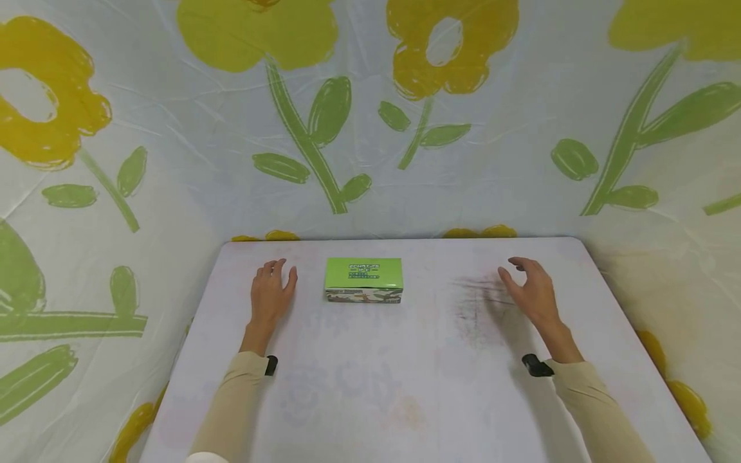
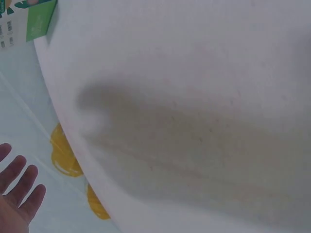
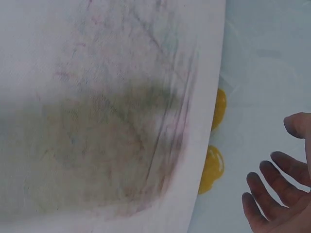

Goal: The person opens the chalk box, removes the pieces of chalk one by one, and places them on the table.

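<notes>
A small box with a bright green lid and a patterned front side sits toward the back of the white table. To its left, my left hand hovers over the tabletop with fingers loosely spread, holding nothing. On the other side, farther from the box, my right hand is held above the table, fingers relaxed and thumb apart, also holding nothing. The left wrist view catches a corner of the box at its top left and the left fingers at the edge. Relaxed right fingers show in the right wrist view.
The white table has rounded back corners and faint printed marks. Dark smudges stain it left of the right hand. A flower-patterned cloth hangs behind the table and along both sides.
</notes>
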{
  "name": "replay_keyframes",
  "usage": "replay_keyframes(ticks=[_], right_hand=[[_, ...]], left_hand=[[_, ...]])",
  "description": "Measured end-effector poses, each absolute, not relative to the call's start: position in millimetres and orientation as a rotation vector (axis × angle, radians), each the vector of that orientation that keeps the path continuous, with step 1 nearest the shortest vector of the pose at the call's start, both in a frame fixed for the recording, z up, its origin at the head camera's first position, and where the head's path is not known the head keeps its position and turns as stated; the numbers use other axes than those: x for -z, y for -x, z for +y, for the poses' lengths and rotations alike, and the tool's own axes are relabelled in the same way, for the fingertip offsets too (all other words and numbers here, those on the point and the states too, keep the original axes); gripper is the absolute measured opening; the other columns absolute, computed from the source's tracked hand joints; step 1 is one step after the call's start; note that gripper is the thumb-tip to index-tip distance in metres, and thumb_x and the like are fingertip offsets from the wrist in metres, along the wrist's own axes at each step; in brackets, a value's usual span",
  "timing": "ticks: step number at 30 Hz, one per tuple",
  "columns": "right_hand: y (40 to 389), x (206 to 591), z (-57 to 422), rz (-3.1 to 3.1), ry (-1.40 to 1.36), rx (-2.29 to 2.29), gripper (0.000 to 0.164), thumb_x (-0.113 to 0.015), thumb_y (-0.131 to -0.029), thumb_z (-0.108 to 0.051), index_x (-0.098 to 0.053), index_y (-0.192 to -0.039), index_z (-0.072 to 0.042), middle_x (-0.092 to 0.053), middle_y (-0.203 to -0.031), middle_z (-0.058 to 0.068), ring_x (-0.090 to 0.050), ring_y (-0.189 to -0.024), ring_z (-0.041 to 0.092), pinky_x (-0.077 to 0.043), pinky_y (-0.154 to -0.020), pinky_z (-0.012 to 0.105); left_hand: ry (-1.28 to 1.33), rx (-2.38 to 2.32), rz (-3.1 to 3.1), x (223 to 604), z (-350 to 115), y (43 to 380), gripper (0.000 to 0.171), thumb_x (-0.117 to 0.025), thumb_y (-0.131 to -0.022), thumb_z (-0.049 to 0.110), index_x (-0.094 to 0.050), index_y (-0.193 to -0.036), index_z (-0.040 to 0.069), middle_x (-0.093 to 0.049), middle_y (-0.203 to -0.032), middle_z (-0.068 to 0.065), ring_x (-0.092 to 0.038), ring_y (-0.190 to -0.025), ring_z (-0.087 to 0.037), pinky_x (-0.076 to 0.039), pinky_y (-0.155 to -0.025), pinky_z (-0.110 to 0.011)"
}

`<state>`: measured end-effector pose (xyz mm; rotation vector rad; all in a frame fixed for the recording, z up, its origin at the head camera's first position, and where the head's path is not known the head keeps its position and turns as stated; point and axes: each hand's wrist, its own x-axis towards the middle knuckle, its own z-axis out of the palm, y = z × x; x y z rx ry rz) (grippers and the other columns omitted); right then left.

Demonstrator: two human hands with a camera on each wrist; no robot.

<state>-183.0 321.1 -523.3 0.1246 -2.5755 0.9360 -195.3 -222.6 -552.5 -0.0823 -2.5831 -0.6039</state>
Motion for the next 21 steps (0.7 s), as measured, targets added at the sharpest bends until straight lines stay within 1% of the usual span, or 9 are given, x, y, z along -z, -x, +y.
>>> replay_keyframes(ticks=[6, 12, 15, 17, 19, 21], right_hand=[[185.4, 522.0, 308.3, -2.556, -0.109, -1.086, 0.04, -0.071, -0.099, -0.02, -0.063, -0.126, 0.008, -0.063, -0.122, 0.029, -0.06, -0.111, 0.048, -0.049, -0.092, 0.065], [189.7, 521.5, 293.5, -2.555, -0.098, -1.201, 0.041, -0.069, -0.1, -0.023, -0.063, -0.127, 0.008, -0.064, -0.124, 0.028, -0.061, -0.113, 0.047, -0.048, -0.098, 0.063], [192.1, 521.7, 286.6, -2.554, -0.096, -1.225, 0.041, -0.069, -0.101, -0.024, -0.063, -0.127, 0.008, -0.065, -0.124, 0.027, -0.062, -0.113, 0.047, -0.049, -0.099, 0.061], [193.6, 522.0, 282.4, -2.56, -0.09, -1.241, 0.041, -0.068, -0.101, -0.024, -0.063, -0.127, 0.007, -0.065, -0.124, 0.025, -0.063, -0.113, 0.044, -0.05, -0.099, 0.055], [194.9, 522.3, 278.6, -2.57, -0.079, -1.262, 0.041, -0.068, -0.102, -0.026, -0.064, -0.127, 0.005, -0.066, -0.125, 0.023, -0.064, -0.113, 0.042, -0.052, -0.099, 0.041], [196.0, 522.4, 274.2, -2.579, -0.065, -1.294, 0.042, -0.067, -0.102, -0.028, -0.063, -0.128, 0.004, -0.066, -0.126, 0.022, -0.064, -0.113, 0.039, -0.049, -0.096, 0.024]], left_hand=[[0.06, 0.642, -2.619, 550.7, -210.3, 198.3, 0.042, -0.057, -0.105, 0.032, -0.065, -0.125, -0.005, -0.063, -0.121, -0.028, -0.06, -0.11, -0.045, -0.052, -0.091, -0.057], [0.079, 0.694, -2.587, 548.5, -200.6, 201.2, 0.041, -0.058, -0.105, 0.031, -0.066, -0.123, -0.004, -0.064, -0.119, -0.027, -0.061, -0.107, -0.044, -0.053, -0.09, -0.056], [0.09, 0.716, -2.578, 546.7, -195.6, 202.1, 0.04, -0.058, -0.105, 0.03, -0.067, -0.123, -0.005, -0.065, -0.118, -0.027, -0.062, -0.107, -0.044, -0.053, -0.089, -0.056], [0.083, 0.733, -2.586, 546.0, -192.3, 202.5, 0.041, -0.058, -0.105, 0.031, -0.067, -0.124, -0.004, -0.065, -0.119, -0.026, -0.062, -0.107, -0.044, -0.053, -0.09, -0.056], [0.075, 0.752, -2.599, 545.8, -189.0, 203.0, 0.042, -0.057, -0.105, 0.032, -0.066, -0.125, -0.004, -0.065, -0.12, -0.026, -0.062, -0.109, -0.043, -0.053, -0.091, -0.056], [0.07, 0.769, -2.607, 545.9, -185.6, 203.4, 0.042, -0.057, -0.105, 0.032, -0.066, -0.126, -0.003, -0.064, -0.121, -0.025, -0.061, -0.11, -0.042, -0.053, -0.093, -0.055]])
